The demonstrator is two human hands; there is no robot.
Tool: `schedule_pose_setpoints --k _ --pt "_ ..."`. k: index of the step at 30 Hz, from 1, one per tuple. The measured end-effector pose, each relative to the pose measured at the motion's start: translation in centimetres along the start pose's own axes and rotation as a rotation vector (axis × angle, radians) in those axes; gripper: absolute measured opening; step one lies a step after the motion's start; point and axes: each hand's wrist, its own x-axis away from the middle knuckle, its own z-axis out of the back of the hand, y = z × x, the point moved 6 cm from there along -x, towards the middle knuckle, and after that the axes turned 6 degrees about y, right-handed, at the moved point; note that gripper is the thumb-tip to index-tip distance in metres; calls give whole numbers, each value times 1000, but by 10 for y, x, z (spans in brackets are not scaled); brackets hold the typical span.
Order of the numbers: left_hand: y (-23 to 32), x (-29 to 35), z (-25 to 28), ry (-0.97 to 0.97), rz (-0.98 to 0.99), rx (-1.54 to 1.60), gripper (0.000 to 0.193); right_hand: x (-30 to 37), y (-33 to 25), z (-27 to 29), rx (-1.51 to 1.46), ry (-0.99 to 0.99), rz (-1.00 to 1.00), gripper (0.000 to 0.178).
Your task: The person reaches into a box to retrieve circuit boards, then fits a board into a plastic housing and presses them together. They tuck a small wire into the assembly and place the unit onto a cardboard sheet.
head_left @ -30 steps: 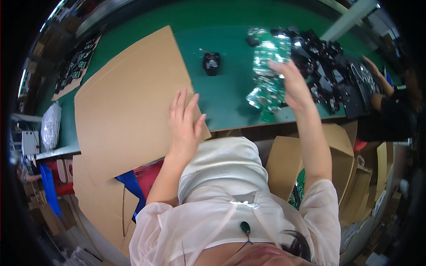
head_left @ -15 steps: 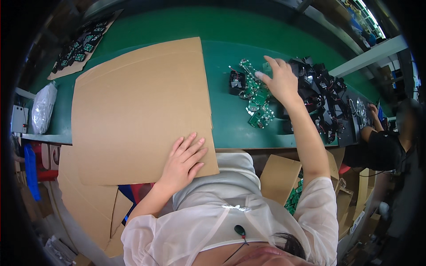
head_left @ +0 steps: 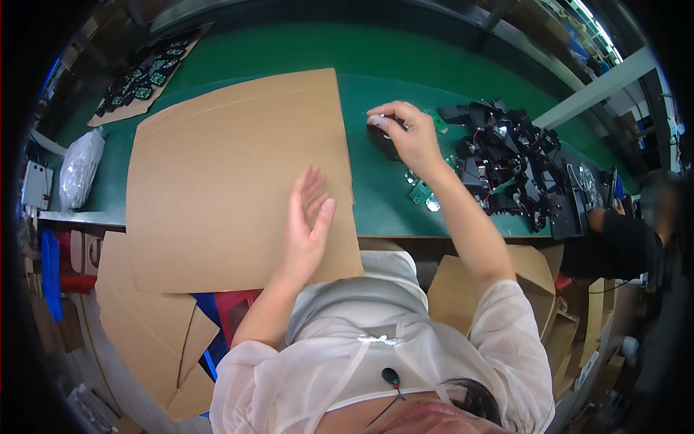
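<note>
"Clamping what with the right hand (head_left: 416,141)?"
"A black part (head_left: 380,140), tight in the fingers (head_left: 395,108), on or just above the surface (head_left: 383,217); can't tell which."
"And with the left hand (head_left: 307,226)?"
"Loosely spread over the cardboard (head_left: 224,188), with thumb and fingers apart."
"Farther out?"
"Near the right hand, green boards (head_left: 422,194); farther right, a heap of black housings (head_left: 499,152)."

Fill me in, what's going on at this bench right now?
The person's right hand grasps a small black housing over the green bench. The left hand is open and empty over a flat cardboard sheet. Green circuit boards lie by the right wrist, and wired black housings are heaped farther right.
</note>
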Motion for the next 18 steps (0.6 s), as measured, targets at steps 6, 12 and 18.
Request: schedule_pose_setpoints --k 6,12,18 --pt "-4 -3 -90 -142 181 545 58 52 -34 28 -13 16 174 10" --pt "-29 5 -121 -157 274 437 40 72 -8 50 -449 -245 -338 13" --pt "-24 10 -111 -91 304 405 45 6 29 116 52 119 -17 19"
